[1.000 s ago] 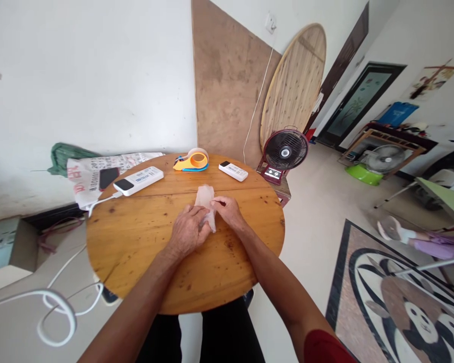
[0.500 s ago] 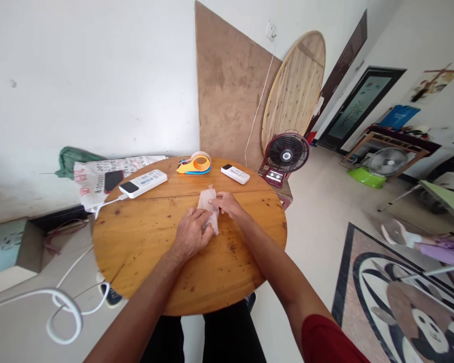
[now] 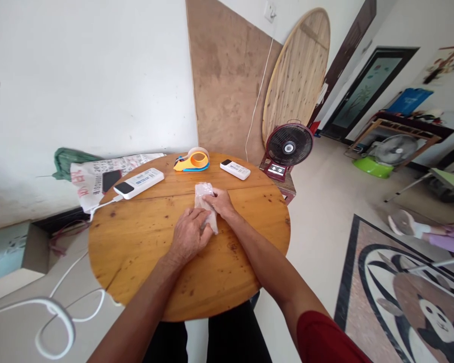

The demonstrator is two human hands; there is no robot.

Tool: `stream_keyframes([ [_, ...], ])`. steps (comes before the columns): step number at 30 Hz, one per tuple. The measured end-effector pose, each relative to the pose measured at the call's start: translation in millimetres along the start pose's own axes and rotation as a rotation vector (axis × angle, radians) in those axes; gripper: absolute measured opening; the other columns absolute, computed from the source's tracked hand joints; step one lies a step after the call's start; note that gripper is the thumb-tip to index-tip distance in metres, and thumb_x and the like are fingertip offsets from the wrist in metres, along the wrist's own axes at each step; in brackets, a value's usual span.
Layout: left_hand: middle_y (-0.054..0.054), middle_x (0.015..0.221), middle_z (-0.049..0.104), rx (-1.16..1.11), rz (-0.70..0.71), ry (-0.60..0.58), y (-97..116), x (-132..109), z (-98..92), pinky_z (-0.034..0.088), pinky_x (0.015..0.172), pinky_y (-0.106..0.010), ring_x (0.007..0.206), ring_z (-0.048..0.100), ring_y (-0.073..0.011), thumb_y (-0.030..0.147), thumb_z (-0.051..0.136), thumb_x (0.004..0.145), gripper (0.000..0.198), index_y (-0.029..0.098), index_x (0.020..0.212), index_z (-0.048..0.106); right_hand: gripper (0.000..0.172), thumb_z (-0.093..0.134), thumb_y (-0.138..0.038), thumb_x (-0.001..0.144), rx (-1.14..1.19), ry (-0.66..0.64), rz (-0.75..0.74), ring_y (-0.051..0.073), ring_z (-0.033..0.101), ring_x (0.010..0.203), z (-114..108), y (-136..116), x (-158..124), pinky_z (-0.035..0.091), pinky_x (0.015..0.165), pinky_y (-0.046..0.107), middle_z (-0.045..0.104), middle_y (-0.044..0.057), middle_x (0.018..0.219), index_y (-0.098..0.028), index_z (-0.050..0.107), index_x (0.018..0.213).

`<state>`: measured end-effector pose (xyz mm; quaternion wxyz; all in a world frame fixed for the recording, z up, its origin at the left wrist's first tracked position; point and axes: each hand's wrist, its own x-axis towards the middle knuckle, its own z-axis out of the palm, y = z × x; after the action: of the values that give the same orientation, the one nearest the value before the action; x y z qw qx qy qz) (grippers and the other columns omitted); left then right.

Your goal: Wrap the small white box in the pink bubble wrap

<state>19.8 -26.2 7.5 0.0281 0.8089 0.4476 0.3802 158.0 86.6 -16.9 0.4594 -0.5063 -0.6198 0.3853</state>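
Note:
A small whitish, translucent piece of plastic wrapping (image 3: 203,190), which looks like bubble wrap, lies lengthwise on the round wooden table (image 3: 136,252). My left hand (image 3: 191,234) rests over its lower left side, fingers bent and pressed onto it. At the upper right edge, my right hand (image 3: 221,202) pinches the wrapping between thumb and fingers. Whether anything is inside it I cannot make out. Beyond the hands stands an orange and blue tape dispenser (image 3: 191,161) with a roll of clear tape.
A white power bank (image 3: 146,182) with a cable plugged in lies at the table's back left. Another white device (image 3: 236,170) lies at the back right. A dark fan (image 3: 288,147) stands just past the right edge; a printed sack (image 3: 87,181) is behind the left edge.
The upper end of the wrapping now lies flatter and wider. My right hand has slid slightly along its right edge; my left hand stays on the lower part. The view has shifted a little.

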Motion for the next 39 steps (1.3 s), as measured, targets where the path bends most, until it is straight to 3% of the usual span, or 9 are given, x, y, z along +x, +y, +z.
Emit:
stream_keyframes([
  [6, -0.009, 0.108, 0.068, 0.035, -0.02, 0.016, 1, 0, 1.9, 0.047, 0.088, -0.042, 0.093, 0.054, -0.0267, 0.018, 0.05, 0.081, 0.032, 0.016, 0.108, 0.066, 0.023, 0.065, -0.038, 0.065, 0.152, 0.026, 0.005, 0.008, 0.039, 0.058, 2, -11, -6, 0.034, 0.053, 0.02, 0.047, -0.006, 0.061, -0.016, 0.058, 0.069],
  [12, -0.006, 0.11, 0.069, 0.056, -0.062, 0.028, 3, 0, 3.8, 0.048, 0.089, -0.041, 0.094, 0.056, -0.0261, 0.018, 0.051, 0.081, 0.034, 0.02, 0.111, 0.067, 0.022, 0.07, -0.031, 0.061, 0.347, -0.061, 0.11, 0.009, 0.047, 0.059, -8, -41, -20, 0.041, 0.056, 0.02, 0.057, -0.004, 0.064, -0.016, 0.059, 0.073],
  [18, -0.008, 0.11, 0.063, 0.048, -0.115, 0.07, 2, -3, 5.9, 0.048, 0.088, -0.039, 0.099, 0.058, -0.0263, 0.024, 0.055, 0.079, 0.031, 0.023, 0.106, 0.068, 0.021, 0.069, -0.031, 0.062, 0.234, -0.147, 0.06, 0.01, 0.049, 0.061, -19, -58, -37, 0.04, 0.056, 0.021, 0.059, -0.003, 0.065, -0.015, 0.061, 0.073],
  [24, -0.009, 0.099, 0.06, 0.076, -0.201, 0.085, 4, -5, 5.2, 0.048, 0.086, -0.041, 0.097, 0.057, -0.0278, 0.03, 0.057, 0.078, 0.025, 0.021, 0.1, 0.062, 0.021, 0.068, -0.034, 0.065, 0.159, -0.133, -0.039, 0.01, 0.049, 0.063, -26, -59, -52, 0.042, 0.06, 0.022, 0.057, -0.004, 0.066, -0.016, 0.059, 0.07],
  [27, -0.01, 0.099, 0.059, 0.048, -0.279, 0.147, 2, -4, 5.2, 0.048, 0.088, -0.045, 0.099, 0.057, -0.0303, 0.034, 0.061, 0.075, 0.035, 0.019, 0.106, 0.055, 0.019, 0.066, -0.033, 0.068, 0.103, -0.147, -0.077, 0.01, 0.049, 0.063, -30, -61, -60, 0.042, 0.061, 0.022, 0.057, -0.004, 0.066, -0.016, 0.06, 0.071],
  [30, -0.015, 0.118, 0.055, -0.029, -0.324, 0.195, -3, -3, 6.3, 0.045, 0.097, -0.049, 0.112, 0.054, -0.0332, 0.036, 0.065, 0.07, 0.064, 0.016, 0.127, 0.044, 0.014, 0.063, -0.028, 0.071, -0.003, -0.174, -0.105, 0.011, 0.051, 0.063, -33, -62, -71, 0.042, 0.061, 0.022, 0.061, -0.003, 0.068, -0.016, 0.065, 0.077],
  [32, -0.017, 0.127, 0.053, -0.123, -0.315, 0.164, -7, -2, 7.5, 0.042, 0.102, -0.049, 0.119, 0.051, -0.033, 0.036, 0.065, 0.07, 0.07, 0.016, 0.133, 0.041, 0.016, 0.061, -0.026, 0.073, -0.034, -0.195, -0.125, 0.012, 0.056, 0.067, -34, -63, -79, 0.045, 0.065, 0.022, 0.066, -0.001, 0.075, -0.016, 0.068, 0.084],
  [36, -0.009, 0.115, 0.062, -0.385, -0.317, 0.064, -11, -3, 10.2, 0.047, 0.094, -0.043, 0.107, 0.059, -0.0257, 0.031, 0.061, 0.073, 0.048, 0.02, 0.119, 0.052, 0.02, 0.058, -0.026, 0.079, -0.072, -0.207, -0.18, 0.016, 0.065, 0.08, -34, -59, -95, 0.05, 0.077, 0.027, 0.072, 0.003, 0.089, -0.017, 0.071, 0.092],
  [39, -0.004, 0.099, 0.065, -0.592, -0.359, 0.011, -10, -4, 9.1, 0.051, 0.079, -0.033, 0.087, 0.062, -0.019, 0.031, 0.064, 0.069, 0.038, 0.02, 0.103, 0.053, 0.023, 0.055, -0.022, 0.083, -0.078, -0.23, -0.296, 0.021, 0.064, 0.11, -34, -53, -103, 0.047, 0.098, 0.033, 0.072, 0.007, 0.109, -0.018, 0.07, 0.099],
])
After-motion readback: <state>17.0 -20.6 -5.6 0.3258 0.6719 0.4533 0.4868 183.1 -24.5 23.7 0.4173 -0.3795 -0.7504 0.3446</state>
